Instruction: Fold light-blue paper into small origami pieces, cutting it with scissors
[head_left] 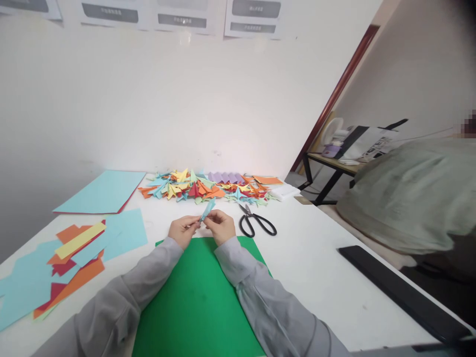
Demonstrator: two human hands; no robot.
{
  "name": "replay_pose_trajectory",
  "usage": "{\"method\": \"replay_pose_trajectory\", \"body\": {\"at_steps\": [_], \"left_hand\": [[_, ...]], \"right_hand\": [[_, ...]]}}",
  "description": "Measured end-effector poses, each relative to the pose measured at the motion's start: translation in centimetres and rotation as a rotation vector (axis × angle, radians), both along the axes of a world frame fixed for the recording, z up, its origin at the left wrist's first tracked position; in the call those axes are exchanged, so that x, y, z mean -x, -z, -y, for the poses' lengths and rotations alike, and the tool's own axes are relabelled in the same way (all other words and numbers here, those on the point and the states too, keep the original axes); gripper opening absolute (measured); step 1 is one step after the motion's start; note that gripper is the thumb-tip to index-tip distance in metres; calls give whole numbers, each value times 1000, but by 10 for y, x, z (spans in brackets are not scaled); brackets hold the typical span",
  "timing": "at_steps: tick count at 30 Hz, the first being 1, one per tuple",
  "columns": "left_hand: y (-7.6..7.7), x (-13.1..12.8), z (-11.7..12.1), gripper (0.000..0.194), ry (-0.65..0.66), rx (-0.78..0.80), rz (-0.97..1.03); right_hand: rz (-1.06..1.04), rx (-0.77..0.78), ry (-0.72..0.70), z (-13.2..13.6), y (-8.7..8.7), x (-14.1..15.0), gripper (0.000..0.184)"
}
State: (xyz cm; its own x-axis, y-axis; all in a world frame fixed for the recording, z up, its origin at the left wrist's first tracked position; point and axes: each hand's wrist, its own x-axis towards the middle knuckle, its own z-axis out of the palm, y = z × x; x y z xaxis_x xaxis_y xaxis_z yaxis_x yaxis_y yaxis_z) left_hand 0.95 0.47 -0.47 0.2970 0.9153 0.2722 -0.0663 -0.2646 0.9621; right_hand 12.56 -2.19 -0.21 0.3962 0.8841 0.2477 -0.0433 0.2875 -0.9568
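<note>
Between my two hands is a small folded piece of light blue paper (208,210), held tilted up above the far edge of a green mat (197,297). My left hand (184,231) pinches its lower left side with the fingertips. On the other side, my right hand (220,227) has its thumb and fingers closed on the same paper. Black-handled scissors (256,221) lie just right of my right hand, blades pointing away. Behind the hands spreads a heap of colourful folded paper pieces (201,188), many shaped like little planes.
Loose paper offcuts (74,253) cover the table's left side, with light blue sheets (102,191) behind them. A long black bar (397,292) lies along the right edge. Beyond it a person (409,193) sits near a side table (330,162). A white wall rises behind.
</note>
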Motion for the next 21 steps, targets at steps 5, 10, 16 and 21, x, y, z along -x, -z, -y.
{"method": "replay_pose_trajectory", "body": {"at_steps": [5,10,16,21], "left_hand": [[-4,0,0,21,14,119,81],[0,0,-7,23,6,208,158],[0,-1,-8,25,-31,373,321],[-5,1,-6,23,12,500,412]], "right_hand": [[3,11,-46,1,-2,-1,6],[46,-34,-97,1,1,-1,9],[94,-37,-104,4,0,1,13],[145,-36,-81,7,-4,3,14]]}}
